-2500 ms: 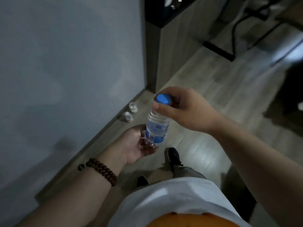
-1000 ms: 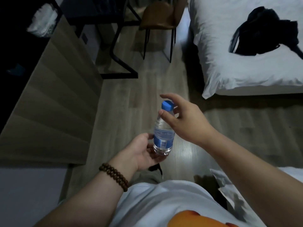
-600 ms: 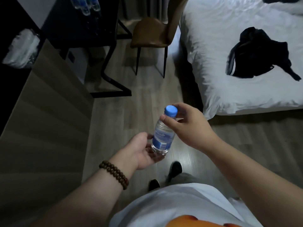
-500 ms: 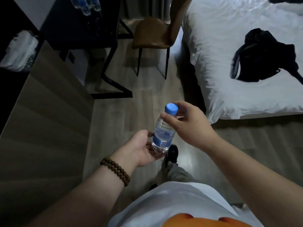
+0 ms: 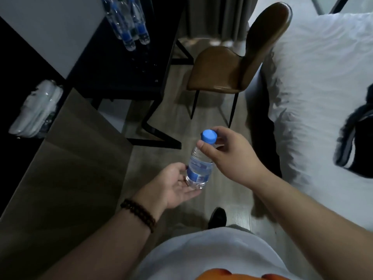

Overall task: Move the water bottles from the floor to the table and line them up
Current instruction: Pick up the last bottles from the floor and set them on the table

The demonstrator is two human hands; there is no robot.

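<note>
Table (image 5: 113,77) closer, right fingers (image 5: 203,147) pinching bottle (image 5: 198,170) neck, left fingers (image 5: 189,191) relaxed under base, chair (image 5: 218,71) ahead

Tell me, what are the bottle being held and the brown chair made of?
The bottle looks like clear plastic: see-through, ribbed wall; its cap matte blue plastic. The chair: smooth brown leather or imitation, faintly shiny; thin legs likely black metal.

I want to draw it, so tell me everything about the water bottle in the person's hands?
The water bottle is small, clear plastic, with a round blue cap on and a blue label round its lower half. It is in the air above the floor, nearly upright, top tilted slightly right. The right hand pinches its neck just under the cap; the left hand lies open under its base.
</note>
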